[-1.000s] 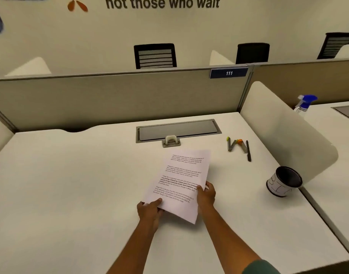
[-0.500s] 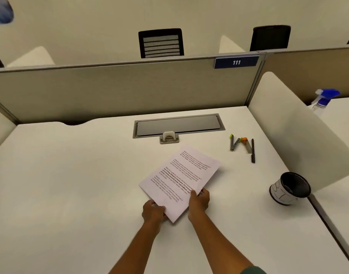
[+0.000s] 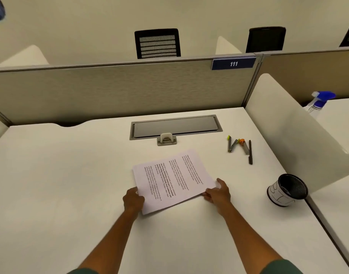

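A printed sheet of paper [image 3: 173, 178] lies on the white desk [image 3: 61, 184], turned sideways so its text lines run away from me. My left hand [image 3: 133, 200] holds the sheet's near left edge, fingers curled at the border. My right hand [image 3: 217, 191] grips the sheet's near right corner, thumb on top and fingers under the edge, which is lifted slightly.
Three highlighters [image 3: 237, 144] and a black pen [image 3: 250, 152] lie at the right rear. A black mesh cup [image 3: 287, 189] sits near the white side divider [image 3: 300, 139]. A cable tray lid [image 3: 175, 127] is set into the desk. A spray bottle [image 3: 319, 100] stands beyond the divider.
The sheet has been rotated clockwise from nearly upright to sideways. My hands have spread apart along its near edge, and the camera tilted down.
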The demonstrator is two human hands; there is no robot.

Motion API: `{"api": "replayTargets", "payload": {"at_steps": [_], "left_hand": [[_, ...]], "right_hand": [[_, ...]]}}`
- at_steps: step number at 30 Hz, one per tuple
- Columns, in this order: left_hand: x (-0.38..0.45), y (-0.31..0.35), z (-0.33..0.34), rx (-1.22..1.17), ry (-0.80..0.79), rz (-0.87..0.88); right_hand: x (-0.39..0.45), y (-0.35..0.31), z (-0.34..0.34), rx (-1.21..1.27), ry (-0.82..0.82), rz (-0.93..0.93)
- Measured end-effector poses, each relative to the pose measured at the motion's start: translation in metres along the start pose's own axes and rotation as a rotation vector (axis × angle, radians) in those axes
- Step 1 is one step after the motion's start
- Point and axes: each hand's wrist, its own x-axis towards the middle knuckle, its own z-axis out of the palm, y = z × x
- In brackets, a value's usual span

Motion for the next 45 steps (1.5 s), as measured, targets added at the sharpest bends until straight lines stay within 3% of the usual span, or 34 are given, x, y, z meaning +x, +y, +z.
{"api": "replayTargets", "payload": {"at_steps": [3, 9, 16, 19, 22, 29, 35, 45], "left_hand": [[0.006, 0.003, -0.001, 0.022, -0.008, 0.044], [0.026, -0.002, 0.003, 0.088, -0.069, 0.1], [0.012, -0.006, -0.017, -0.107, -0.238, -0.007], [0.004, -0.008, -0.03, -0.044, -0.312, 0.021], [0.0, -0.007, -0.036, 0.02, -0.36, 0.051], [-0.008, -0.003, -0.036, 0.292, -0.315, 0.226], [-0.01, -0.008, -0.032, 0.294, -0.227, 0.275], [-0.016, -0.004, -0.035, 0.256, -0.223, 0.288]], "right_hand": [[0.006, -0.004, -0.006, -0.102, -0.069, -0.029], [0.004, -0.004, -0.006, -0.098, -0.052, -0.044], [-0.002, 0.007, -0.001, -0.095, 0.023, -0.097], [-0.004, 0.005, 0.0, -0.118, -0.037, -0.118], [-0.003, 0.002, -0.009, -0.312, -0.154, -0.184], [-0.01, -0.011, -0.017, -0.616, -0.235, -0.29], [-0.014, -0.01, -0.013, -0.635, -0.184, -0.308], [-0.021, -0.011, -0.013, -0.685, -0.144, -0.33]]}}
